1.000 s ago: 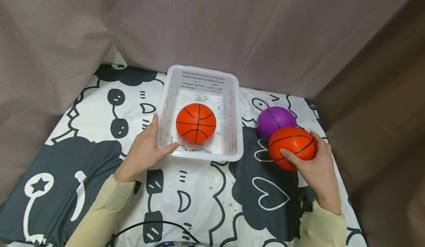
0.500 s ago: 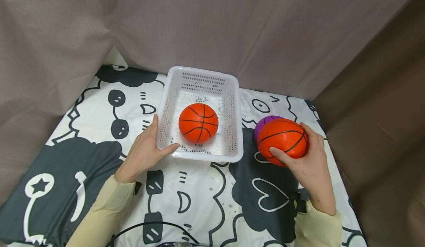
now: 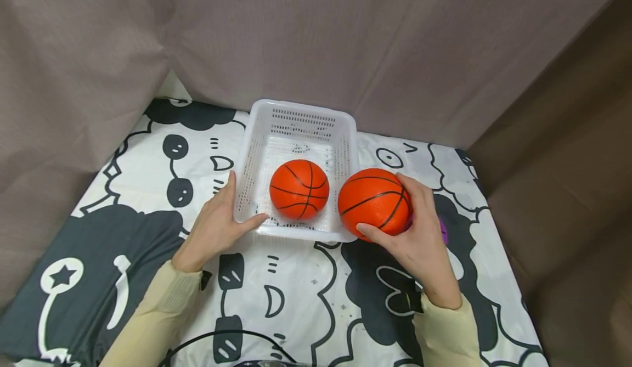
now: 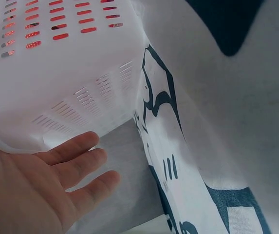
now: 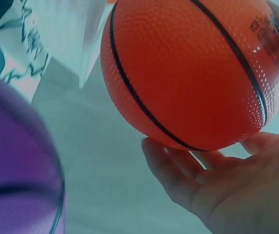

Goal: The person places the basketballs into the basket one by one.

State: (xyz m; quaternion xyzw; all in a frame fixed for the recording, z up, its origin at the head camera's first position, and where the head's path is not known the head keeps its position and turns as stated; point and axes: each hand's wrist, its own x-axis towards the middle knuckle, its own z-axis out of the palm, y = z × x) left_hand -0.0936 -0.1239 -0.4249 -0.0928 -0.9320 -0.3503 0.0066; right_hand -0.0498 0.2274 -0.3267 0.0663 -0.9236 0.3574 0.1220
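An orange basketball (image 3: 370, 205) is gripped in my right hand (image 3: 418, 241), thumb on its near side and fingers round the far right. It overlaps the right rim of a white plastic basket (image 3: 308, 234) in the head view. Inside that basket lies another orange basketball (image 3: 299, 189). My left hand (image 3: 217, 227) rests at the basket's near left corner, thumb along the front rim and fingers along the left side. The left wrist view shows its fingers (image 4: 88, 187) loosely extended beside the basket wall. A purple ball (image 5: 17, 165) sits close to my right hand, mostly hidden behind it in the head view.
A cloth (image 3: 296, 301) with black and white cartoon prints covers the surface. Grey-brown fabric (image 3: 316, 38) hangs behind and to the sides. A black cable (image 3: 222, 331) curves along the near edge.
My right hand has carried its orange basketball left from over the purple ball to the basket's right rim. The ball in the basket has shifted slightly right. My left hand has stayed put.
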